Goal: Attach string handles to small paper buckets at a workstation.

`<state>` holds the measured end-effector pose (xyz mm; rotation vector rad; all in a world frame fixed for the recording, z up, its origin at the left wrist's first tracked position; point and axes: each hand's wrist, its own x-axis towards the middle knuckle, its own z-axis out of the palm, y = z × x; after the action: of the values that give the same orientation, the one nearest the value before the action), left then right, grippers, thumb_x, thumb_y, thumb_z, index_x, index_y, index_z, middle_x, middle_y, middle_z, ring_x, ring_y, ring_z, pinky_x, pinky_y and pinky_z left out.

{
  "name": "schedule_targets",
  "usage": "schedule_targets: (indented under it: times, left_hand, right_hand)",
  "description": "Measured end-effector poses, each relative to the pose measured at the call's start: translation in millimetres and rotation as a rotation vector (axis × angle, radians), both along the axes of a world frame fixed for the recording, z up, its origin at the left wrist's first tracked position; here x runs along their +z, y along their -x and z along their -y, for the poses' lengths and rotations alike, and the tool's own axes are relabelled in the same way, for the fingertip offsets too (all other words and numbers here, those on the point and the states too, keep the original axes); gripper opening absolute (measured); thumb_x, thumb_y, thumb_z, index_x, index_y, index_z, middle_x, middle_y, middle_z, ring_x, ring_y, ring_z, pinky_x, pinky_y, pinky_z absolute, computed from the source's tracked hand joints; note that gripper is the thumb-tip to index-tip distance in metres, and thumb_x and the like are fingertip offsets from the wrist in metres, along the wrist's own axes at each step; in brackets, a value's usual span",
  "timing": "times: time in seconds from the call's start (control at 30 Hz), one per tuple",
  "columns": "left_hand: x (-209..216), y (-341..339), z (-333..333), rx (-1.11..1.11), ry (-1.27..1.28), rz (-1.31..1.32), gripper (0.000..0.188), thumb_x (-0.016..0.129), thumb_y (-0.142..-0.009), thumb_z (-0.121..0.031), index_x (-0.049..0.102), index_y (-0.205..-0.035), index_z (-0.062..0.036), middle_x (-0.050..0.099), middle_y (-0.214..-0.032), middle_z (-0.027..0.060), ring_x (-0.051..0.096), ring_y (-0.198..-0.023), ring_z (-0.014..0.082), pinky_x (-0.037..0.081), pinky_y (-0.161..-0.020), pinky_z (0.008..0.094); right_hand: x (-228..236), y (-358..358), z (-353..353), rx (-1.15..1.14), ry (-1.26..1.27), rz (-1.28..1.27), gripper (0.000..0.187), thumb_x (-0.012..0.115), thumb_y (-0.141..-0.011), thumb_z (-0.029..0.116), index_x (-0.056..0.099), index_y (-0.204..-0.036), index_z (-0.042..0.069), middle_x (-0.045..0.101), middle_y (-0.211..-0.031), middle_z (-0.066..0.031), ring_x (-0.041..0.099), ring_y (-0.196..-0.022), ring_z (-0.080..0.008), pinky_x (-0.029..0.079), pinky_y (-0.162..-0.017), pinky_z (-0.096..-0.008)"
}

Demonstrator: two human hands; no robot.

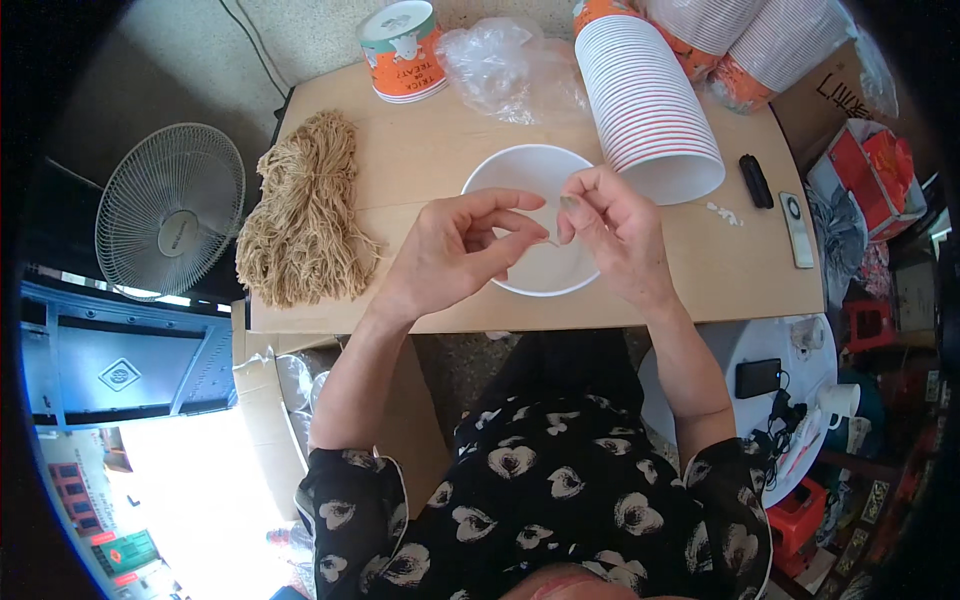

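Observation:
Both hands meet over a white round paper bucket (545, 272), which stands near the table's front edge with its wide mouth facing up. My left hand (462, 245) pinches with thumb and forefinger, and a tiny pale, thin bit shows at its fingertips. Close beside it, my right hand (622, 235) is also closed in a pinch, thumb against fingers. What lies between the fingertips is too small to name. A bundle of tan twisted cords (310, 215), tied near its top, lies to the left of my left hand.
A long stack of nested paper buckets (645, 95) lies behind my right hand. Further back are an orange printed bucket (403, 55) and crumpled clear plastic bags (510, 65). Small white bits (724, 213), a black object (756, 181) and a remote (796, 230) lie right. A fan (172, 215) stands left.

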<state>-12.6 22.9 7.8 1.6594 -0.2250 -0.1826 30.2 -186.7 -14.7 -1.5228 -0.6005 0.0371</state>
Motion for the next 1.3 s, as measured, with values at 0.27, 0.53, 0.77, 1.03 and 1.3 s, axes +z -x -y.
schedule_targets:
  times: [0.27, 0.53, 0.77, 1.03, 1.3]
  left_hand:
    - [7.5, -6.4, 1.2, 0.031, -0.317, 0.320, 0.013, 0.081, -0.083, -0.009, 0.079, -0.095, -0.0061, 0.070, -0.078, -0.0007, 0.045, -0.057, 0.0020, 0.036, -0.050, 0.0221]
    - [11.5, -8.6, -4.7, -0.005, -0.395, 0.358, 0.010, 0.079, -0.085, -0.008, 0.078, -0.095, -0.0061, 0.069, -0.081, 0.0002, 0.052, -0.062, 0.0027, 0.038, -0.052, 0.0217]
    - [-25.8, -17.8, -45.4, 0.169, -0.464, 0.496, 0.008, 0.076, -0.086, -0.007, 0.075, -0.094, -0.0046, 0.064, -0.122, 0.0112, 0.062, -0.114, 0.0197, 0.051, -0.095, 0.0340]
    - [-43.0, -25.6, -41.7, 0.245, -0.203, 0.346, 0.036, 0.073, -0.088, -0.011, 0.065, -0.120, 0.0037, 0.072, -0.111, 0.0149, 0.071, -0.099, 0.0233, 0.057, -0.091, 0.0359]
    - [-30.2, -28.5, -40.6, 0.217, -0.471, 0.289, 0.036, 0.066, -0.091, -0.003, 0.063, -0.127, 0.0013, 0.073, -0.098, 0.0197, 0.073, -0.088, 0.0216, 0.058, -0.081, 0.0333]
  right_hand:
    - [13.7, 2.8, 14.0, 0.013, 0.164, 0.087, 0.011, 0.066, -0.095, 0.007, 0.063, -0.101, -0.001, 0.061, -0.078, 0.0013, 0.054, -0.068, -0.0040, 0.042, -0.059, -0.0205]
    - [19.7, 5.4, 20.8, 0.061, 0.307, 0.074, 0.008, 0.071, -0.090, 0.004, 0.070, -0.097, -0.001, 0.064, -0.080, 0.0013, 0.053, -0.069, -0.0015, 0.043, -0.060, -0.0192]
    - [-15.8, -5.9, 53.9, -0.068, -0.192, -0.052, 0.010, 0.066, -0.094, 0.006, 0.067, -0.097, -0.004, 0.063, -0.082, 0.0000, 0.054, -0.071, -0.0037, 0.043, -0.063, -0.0190]
    - [-23.1, -18.0, 46.9, 0.261, -0.497, -0.180, 0.014, 0.060, -0.098, 0.013, 0.059, -0.094, -0.001, 0.048, -0.068, 0.0008, 0.039, -0.059, -0.0064, 0.028, -0.053, -0.0234]
    - [14.3, -42.7, 53.0, 0.374, -0.244, -0.368, 0.025, 0.066, -0.091, 0.016, 0.054, -0.106, 0.000, 0.044, -0.067, 0.0027, 0.038, -0.056, -0.0052, 0.028, -0.050, -0.0215]
